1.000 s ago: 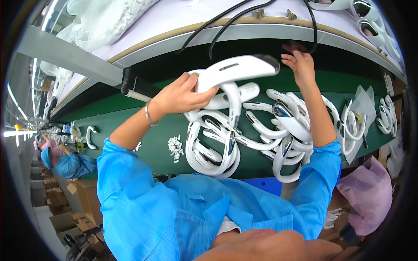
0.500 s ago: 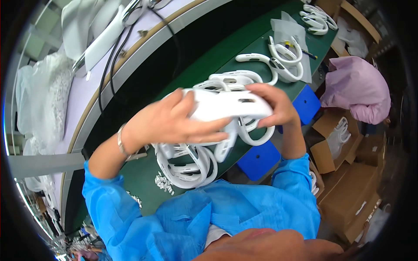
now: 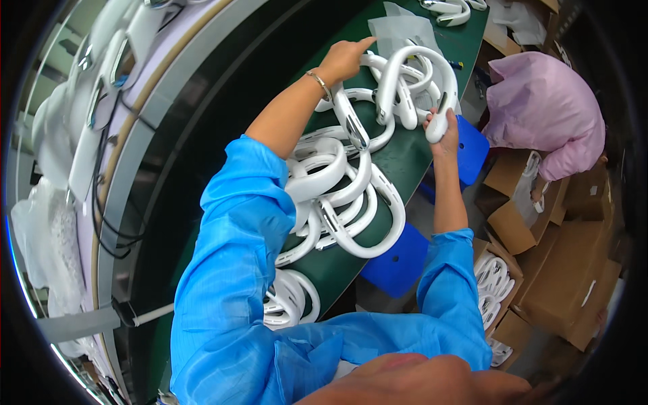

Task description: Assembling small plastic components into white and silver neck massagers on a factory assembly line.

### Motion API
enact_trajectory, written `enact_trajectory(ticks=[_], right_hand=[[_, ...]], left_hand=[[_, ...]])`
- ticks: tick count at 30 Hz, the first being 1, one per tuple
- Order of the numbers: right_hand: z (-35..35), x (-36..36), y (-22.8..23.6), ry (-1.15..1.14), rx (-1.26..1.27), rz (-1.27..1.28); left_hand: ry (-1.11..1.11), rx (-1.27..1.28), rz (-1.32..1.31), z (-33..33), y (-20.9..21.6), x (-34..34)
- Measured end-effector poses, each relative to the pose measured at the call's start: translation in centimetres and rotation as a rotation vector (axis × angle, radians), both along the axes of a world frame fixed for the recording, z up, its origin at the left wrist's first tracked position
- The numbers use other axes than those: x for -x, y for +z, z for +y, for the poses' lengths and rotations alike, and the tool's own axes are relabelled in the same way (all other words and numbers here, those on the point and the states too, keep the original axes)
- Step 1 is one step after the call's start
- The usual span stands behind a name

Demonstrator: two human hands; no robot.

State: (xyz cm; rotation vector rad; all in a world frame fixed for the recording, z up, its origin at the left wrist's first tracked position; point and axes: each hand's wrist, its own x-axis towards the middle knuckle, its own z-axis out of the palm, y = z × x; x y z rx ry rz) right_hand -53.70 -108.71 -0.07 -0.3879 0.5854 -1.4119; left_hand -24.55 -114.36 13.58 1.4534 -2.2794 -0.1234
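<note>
My right hand (image 3: 442,138) is closed round the rounded end of a white U-shaped neck fan (image 3: 447,71), whose arch rises over other fans and a translucent bag (image 3: 405,30). My left hand (image 3: 343,62) reaches far across the bench with one finger stretched toward the bag. Just below that hand, a white slotted fan arm (image 3: 349,116) leans down toward the pile; whether the hand grips it is hidden. A heap of white neck fans (image 3: 388,199) lies tangled on the green bench between my arms. More white fans (image 3: 297,297) rest close to my body.
Two blue stools (image 3: 398,266) stand along the bench's right edge. On the right, a person in pink (image 3: 543,111) bends over open cardboard boxes (image 3: 516,223). White fans fill another box (image 3: 494,280). A shelf at left holds white parts, plastic bags (image 3: 50,236) and black cables (image 3: 101,196).
Both hands have moved from a white fan above the heap to the bench's far side. My right hand now grips a fan's end there. The view has shifted too.
</note>
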Motion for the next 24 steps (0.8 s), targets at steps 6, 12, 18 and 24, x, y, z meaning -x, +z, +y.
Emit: enact_trajectory(ticks=[6, 12, 18, 24], right_hand=[[-1.4, -5.7, 0.9, -0.297, -0.179, 0.247], [-3.0, -6.1, 3.6, -0.385, -0.309, 0.196], [-8.0, -7.7, 1.5, -0.313, -0.191, 0.192], [-9.7, -6.6, -1.0, -0.181, -0.032, 0.748]], left_hand=[[0.184, -0.16, 0.088, -2.2, -11.2, -1.7], [0.343, -0.604, -0.135, -2.9, -8.8, -0.2], [0.353, -0.637, -0.033, -2.2, -8.6, -4.3], [0.446, -0.705, 0.175, 0.7, -8.0, -4.0]])
